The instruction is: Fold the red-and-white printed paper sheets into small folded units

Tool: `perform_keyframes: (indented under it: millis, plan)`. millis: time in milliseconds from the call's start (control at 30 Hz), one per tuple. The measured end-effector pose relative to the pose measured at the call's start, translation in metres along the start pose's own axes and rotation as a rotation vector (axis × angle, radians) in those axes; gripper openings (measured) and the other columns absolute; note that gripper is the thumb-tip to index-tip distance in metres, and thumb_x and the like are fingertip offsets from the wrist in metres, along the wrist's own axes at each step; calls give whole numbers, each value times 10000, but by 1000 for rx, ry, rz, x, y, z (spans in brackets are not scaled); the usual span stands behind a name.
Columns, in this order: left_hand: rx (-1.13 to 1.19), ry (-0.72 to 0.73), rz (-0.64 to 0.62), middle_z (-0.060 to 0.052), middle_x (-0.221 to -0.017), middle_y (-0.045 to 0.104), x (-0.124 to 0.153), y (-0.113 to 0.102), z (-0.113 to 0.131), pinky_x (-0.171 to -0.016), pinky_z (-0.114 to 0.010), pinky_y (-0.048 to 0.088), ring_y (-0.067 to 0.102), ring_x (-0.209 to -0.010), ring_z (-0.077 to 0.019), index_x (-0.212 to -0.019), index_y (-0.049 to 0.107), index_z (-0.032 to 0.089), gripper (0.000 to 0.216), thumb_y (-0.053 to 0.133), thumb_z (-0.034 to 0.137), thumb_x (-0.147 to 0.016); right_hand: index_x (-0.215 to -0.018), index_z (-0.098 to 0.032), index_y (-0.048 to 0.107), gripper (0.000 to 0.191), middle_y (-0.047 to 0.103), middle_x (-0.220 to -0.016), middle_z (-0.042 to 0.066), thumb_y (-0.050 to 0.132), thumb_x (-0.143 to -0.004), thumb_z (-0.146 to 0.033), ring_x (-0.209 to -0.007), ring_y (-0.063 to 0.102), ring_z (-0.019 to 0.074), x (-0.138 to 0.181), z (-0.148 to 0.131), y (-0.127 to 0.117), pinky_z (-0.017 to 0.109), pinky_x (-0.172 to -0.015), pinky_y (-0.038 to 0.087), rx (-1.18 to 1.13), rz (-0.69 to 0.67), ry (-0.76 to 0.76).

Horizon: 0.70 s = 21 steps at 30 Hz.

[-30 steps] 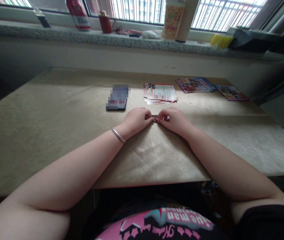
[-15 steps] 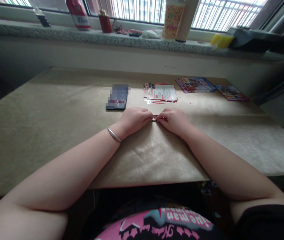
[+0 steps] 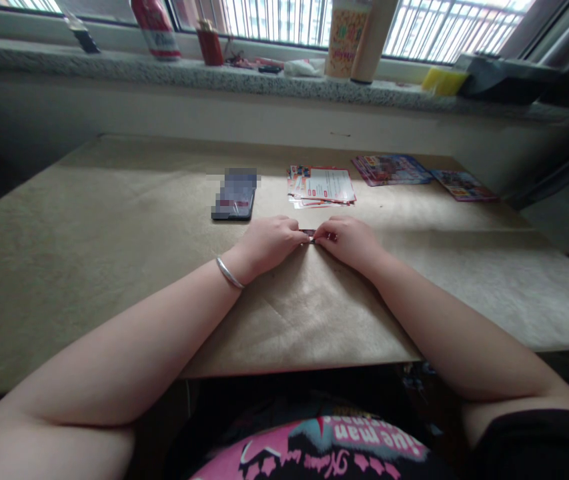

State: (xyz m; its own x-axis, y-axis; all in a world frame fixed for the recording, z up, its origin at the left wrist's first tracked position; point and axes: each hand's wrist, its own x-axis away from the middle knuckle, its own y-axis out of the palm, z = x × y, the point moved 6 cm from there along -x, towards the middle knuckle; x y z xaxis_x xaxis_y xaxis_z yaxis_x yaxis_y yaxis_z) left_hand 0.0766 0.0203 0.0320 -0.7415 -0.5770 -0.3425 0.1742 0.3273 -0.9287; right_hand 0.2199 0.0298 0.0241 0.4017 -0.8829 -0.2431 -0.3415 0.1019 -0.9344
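Note:
My left hand [image 3: 269, 243] and my right hand [image 3: 347, 243] rest side by side on the brown paper-covered table [image 3: 89, 233], fingers curled and pinched together. Between the fingertips shows a sliver of a small dark and red folded piece [image 3: 309, 235], mostly hidden by the fingers. A silver bangle [image 3: 228, 273] circles my left wrist. Just beyond the hands lies a stack of printed leaflets [image 3: 321, 185], and a dark phone [image 3: 234, 197] lies to the left of it.
Two more colourful leaflets [image 3: 391, 169] [image 3: 464, 185] lie at the table's far right. The stone windowsill [image 3: 114, 67] behind holds a red can [image 3: 157, 30], a red lighter [image 3: 210, 43], cups [image 3: 347, 40] and a yellow sponge [image 3: 444, 81].
Both hands stay pinched on the small piece. My left arm has shifted slightly left and toward me; otherwise the scene is unchanged.

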Motion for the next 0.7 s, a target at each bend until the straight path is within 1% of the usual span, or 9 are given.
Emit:
perform_keyframes:
  millis: [100,233,300,433,567,700]
  plan:
    - [31,15,11,-39,-810,685,0,3,-1,-602,-260,408,611,-737,-168,-995,765,279,195,581,242,-940,-914,-260,750,210,724,-944,24,541,-912,-275,-841,629,184,3,-7,-2,293,-682,393,88,3,-42]
    - [132,-16,17,-45,-835,676,-1,9,-8,-658,-254,445,603,-774,-157,-1006,764,273,210,568,229,-944,-924,-264,758,257,733,-981,31,502,-939,-292,-842,637,188,5,-12,-4,300,-657,376,169,-11,-66]
    - [149,-4,13,-42,-845,676,-1,10,-8,-672,-255,451,600,-780,-155,-1021,762,277,216,562,238,-948,-933,-262,759,248,734,-997,32,511,-926,-266,-864,640,193,6,-12,-5,302,-664,381,173,-14,-71]
    - [109,35,3,-41,-845,678,-1,8,-4,-663,-263,445,599,-783,-164,-1038,752,264,222,546,250,-957,-931,-255,759,234,731,-995,32,531,-891,-223,-910,642,202,4,-8,-4,307,-706,402,150,-6,-90]
    - [118,19,13,-39,-852,675,-1,7,-3,-681,-253,451,589,-788,-153,-1035,750,262,225,540,235,-959,-922,-259,762,226,718,-986,35,544,-874,-225,-901,637,200,3,-6,-4,305,-720,414,109,-8,-68]
    - [98,43,9,-47,-861,669,-1,9,-2,-692,-255,462,575,-822,-162,-1039,745,254,237,521,225,-965,-919,-256,767,218,708,-972,43,557,-866,-232,-886,629,200,2,-5,-2,305,-723,421,102,-16,-47]
